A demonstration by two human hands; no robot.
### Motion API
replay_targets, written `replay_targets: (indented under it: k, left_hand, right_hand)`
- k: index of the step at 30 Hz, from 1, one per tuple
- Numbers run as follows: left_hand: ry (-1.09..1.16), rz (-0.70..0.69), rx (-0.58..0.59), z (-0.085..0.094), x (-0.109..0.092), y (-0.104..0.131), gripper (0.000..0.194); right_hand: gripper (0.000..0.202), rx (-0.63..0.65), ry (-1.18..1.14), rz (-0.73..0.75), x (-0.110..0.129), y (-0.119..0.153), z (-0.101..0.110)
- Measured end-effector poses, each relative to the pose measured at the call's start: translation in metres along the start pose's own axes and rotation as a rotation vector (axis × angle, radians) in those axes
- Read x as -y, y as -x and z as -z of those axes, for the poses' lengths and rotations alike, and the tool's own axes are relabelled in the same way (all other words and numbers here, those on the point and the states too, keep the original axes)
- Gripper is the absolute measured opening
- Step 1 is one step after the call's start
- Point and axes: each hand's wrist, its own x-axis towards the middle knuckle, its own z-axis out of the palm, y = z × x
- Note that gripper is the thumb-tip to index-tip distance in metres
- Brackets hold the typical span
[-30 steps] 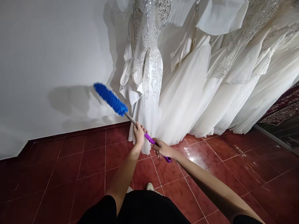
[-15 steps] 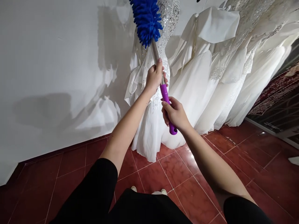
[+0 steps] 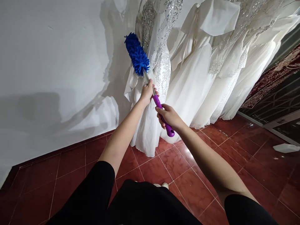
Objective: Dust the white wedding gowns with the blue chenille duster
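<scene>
Head view:
Duster (image 3: 137,56): blue head up against the beaded dress (image 3: 157,62), handle slanting down.
Left hand (image 3: 147,92): fingers wrapped round the metal shaft.
Right hand (image 3: 169,116): fingers closed on the purple grip (image 3: 169,130).

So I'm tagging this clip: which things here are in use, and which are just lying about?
In use:
duster, held by the left hand and right hand
beaded dress behind its head

Lying about:
other white dresses
white scrap on the floor
patterned rug
</scene>
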Motion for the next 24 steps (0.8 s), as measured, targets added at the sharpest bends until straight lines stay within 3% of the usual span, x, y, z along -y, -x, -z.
replay_targets:
  k: [5,9,14,19,24]
  left_hand:
    - [0.025,-0.008,-0.034,0.023,0.029,0.018,0.039]
    - [0.012,-0.035,-0.053,0.036,0.042,0.022,0.041]
    - [0.02,-0.107,-0.096,0.037,0.029,0.015,0.042]
    - [-0.006,-0.108,-0.057,0.037,0.01,-0.007,0.04]
    - [-0.004,-0.019,-0.112,0.063,0.04,-0.02,0.043]
  right_hand:
    - [0.024,0.019,0.022,-0.083,-0.029,0.011,-0.011]
    - [0.022,0.02,0.083,-0.091,-0.039,0.014,-0.016]
    - [0.022,0.024,0.143,-0.021,-0.03,0.005,-0.02]
    - [0.02,0.012,0.069,0.033,-0.021,-0.014,-0.029]
    - [0.018,0.014,0.054,-0.059,-0.046,-0.027,-0.035]
